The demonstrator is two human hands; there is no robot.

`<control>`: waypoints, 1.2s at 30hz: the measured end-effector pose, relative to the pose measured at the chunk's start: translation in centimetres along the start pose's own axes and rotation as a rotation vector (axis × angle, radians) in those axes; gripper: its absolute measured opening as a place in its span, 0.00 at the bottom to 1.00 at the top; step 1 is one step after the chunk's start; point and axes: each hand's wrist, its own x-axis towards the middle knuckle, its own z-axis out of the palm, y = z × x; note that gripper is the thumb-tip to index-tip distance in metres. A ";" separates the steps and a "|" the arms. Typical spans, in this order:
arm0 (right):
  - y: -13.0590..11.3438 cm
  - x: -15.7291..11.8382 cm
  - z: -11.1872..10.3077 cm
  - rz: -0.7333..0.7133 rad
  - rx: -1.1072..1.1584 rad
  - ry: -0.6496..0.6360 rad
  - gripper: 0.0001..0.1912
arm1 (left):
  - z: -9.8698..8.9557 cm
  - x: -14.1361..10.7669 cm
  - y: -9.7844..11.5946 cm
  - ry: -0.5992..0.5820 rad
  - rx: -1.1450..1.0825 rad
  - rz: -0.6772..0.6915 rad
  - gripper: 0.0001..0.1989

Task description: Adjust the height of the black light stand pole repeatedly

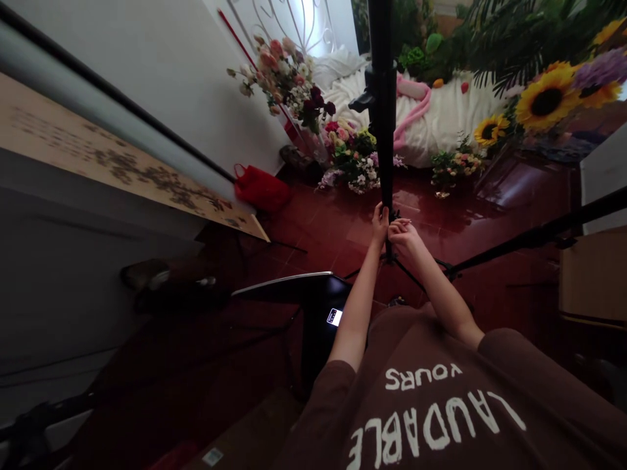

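Note:
A black light stand (386, 140) rises upright in front of me, with an adjusting knob (361, 102) sticking out from its upper collar. Wrapped round its lower pole is my left hand (379, 225), closed. My right hand (402, 232) is closed at the same height, against the right side of the pole. Its fingers are bent in at the lower collar, where a small black knob (396, 214) partly shows; the fingertips' exact hold is mostly hidden. The stand's legs spread on the red floor just beyond my shirt.
A dark table with a lit phone (335, 317) is by my left forearm. Another black pole (529, 236) slants in from the right. Flowers (355, 153), a red bag (262, 188), sunflowers (546, 101) and a white cloth (445, 127) lie beyond. A cardboard box (592, 274) is at right.

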 end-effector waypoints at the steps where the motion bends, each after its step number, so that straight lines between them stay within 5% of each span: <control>1: -0.1 -0.2 0.1 -0.040 0.006 0.016 0.20 | 0.0 -0.1 -0.1 0.006 -0.002 0.003 0.23; 6: -1.5 -4.2 -1.4 -0.101 -0.061 0.042 0.15 | 0.5 -2.3 -1.6 0.124 -0.014 -0.002 0.22; 10: -4.6 -9.3 -6.6 -0.185 -0.230 0.151 0.13 | 2.0 -6.8 -4.7 0.221 0.012 -0.161 0.21; 13: -7.1 -13.2 -11.6 -0.300 -0.320 0.249 0.12 | 4.3 -10.1 -7.1 0.095 0.049 -0.316 0.15; 16: -9.3 -17.5 -15.7 -0.420 -0.305 0.326 0.12 | 7.6 -12.4 -8.0 -0.101 0.047 -0.325 0.10; 21: -13.7 -24.6 -18.9 -0.550 -0.123 0.198 0.10 | 15.2 -14.4 -5.7 -0.522 0.006 -0.136 0.15; 26: -18.4 -28.7 -20.5 -0.391 -0.064 0.110 0.16 | 24.0 -15.5 -0.5 -0.802 -0.050 0.172 0.25; 31: -22.2 -29.5 -22.1 -0.108 -0.144 -0.026 0.21 | 30.7 -16.1 1.6 -0.845 -0.084 0.285 0.29; 36: -24.3 -29.1 -23.1 -0.023 -0.261 -0.116 0.22 | 32.4 -17.0 0.7 -0.769 -0.028 0.181 0.28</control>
